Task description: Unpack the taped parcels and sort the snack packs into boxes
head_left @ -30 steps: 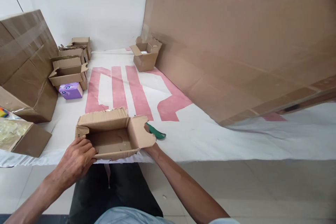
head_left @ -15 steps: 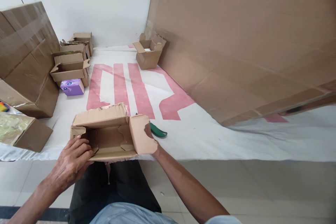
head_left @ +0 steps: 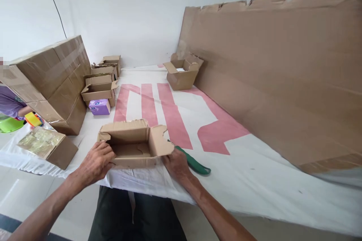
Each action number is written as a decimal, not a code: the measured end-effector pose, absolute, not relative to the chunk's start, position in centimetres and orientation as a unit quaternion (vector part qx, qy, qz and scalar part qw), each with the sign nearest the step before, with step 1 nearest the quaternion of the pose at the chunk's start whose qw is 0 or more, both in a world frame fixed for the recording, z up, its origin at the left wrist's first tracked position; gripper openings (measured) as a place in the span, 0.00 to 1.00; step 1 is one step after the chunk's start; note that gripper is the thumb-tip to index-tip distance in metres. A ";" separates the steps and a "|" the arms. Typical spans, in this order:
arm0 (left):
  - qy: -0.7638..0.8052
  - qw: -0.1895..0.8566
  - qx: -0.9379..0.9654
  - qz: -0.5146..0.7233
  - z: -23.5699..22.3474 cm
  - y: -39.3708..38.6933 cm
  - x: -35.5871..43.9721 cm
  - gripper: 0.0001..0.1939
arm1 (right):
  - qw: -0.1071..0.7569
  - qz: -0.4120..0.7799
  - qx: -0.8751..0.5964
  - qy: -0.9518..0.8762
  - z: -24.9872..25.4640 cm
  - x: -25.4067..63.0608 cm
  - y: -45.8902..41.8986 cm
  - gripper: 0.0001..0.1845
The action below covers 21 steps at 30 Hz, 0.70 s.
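Note:
An open cardboard box (head_left: 135,163) with its flaps up sits at the near edge of the cloth-covered table, its visible inside bare. My left hand (head_left: 98,160) is closed on its front left corner, fingers over the top edge. On the opposite side, my right hand (head_left: 177,163) grips the box's right wall below the raised flap; that flap partly hides the fingers. Just right of this hand lies a curved green object (head_left: 196,163), perhaps a tool handle, with one end hidden behind the box and hand.
Several small open boxes (head_left: 98,94) line the left side beside a purple tissue pack (head_left: 100,107). Large taped cartons (head_left: 63,83) and a taped box (head_left: 60,150) stand left. Another open box (head_left: 181,79) leans near a big cardboard sheet (head_left: 268,71). A person's purple sleeve (head_left: 11,101) shows far left.
The view has swung left and up, bringing a person's sleeve and yellow tape into sight. The box sits farther onto the table, and my right hand shows more plainly at its side.

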<state>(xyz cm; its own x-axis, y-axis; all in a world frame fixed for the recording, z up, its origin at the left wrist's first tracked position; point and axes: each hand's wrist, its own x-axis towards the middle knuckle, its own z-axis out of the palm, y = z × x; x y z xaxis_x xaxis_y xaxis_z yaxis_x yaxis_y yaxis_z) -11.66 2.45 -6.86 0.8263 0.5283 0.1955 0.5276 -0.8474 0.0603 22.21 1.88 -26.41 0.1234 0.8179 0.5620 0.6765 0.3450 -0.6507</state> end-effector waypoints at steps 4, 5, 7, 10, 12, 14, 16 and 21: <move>0.313 -0.038 0.946 0.071 -5.7 7.1 -14.1 0.07 | 0.466 0.029 -0.549 -0.693 -25.6 22.1 1.8 0.23; 0.332 -0.047 0.940 0.059 -5.4 8.4 -14.8 0.07 | 0.462 0.016 -0.544 -0.700 -25.5 22.0 1.8 0.23; 0.388 -0.061 0.919 0.028 -4.6 11.1 -16.3 0.05 | 0.462 -0.002 -0.537 -0.706 -25.5 22.0 1.9 0.23; 0.472 -0.073 0.878 -0.016 -3.7 14.6 -18.2 0.04 | 0.469 -0.011 -0.533 -0.704 -25.7 21.9 2.1 0.22; 0.505 -0.080 0.859 -0.028 -3.2 16.4 -19.3 0.05 | 0.474 -0.008 -0.535 -0.699 -25.8 21.9 2.2 0.20; 0.532 -0.093 0.841 -0.030 -2.9 17.7 -20.2 0.06 | 0.478 -0.003 -0.536 -0.696 -25.8 21.8 2.3 0.20; 0.564 -0.108 0.818 -0.031 -3.0 18.4 -20.7 0.08 | 0.479 -0.001 -0.536 -0.695 -25.7 21.8 2.3 0.20; 0.615 -0.135 0.775 -0.042 -3.7 18.6 -20.6 0.10 | 0.471 -0.002 -0.537 -0.700 -25.4 21.8 2.1 0.20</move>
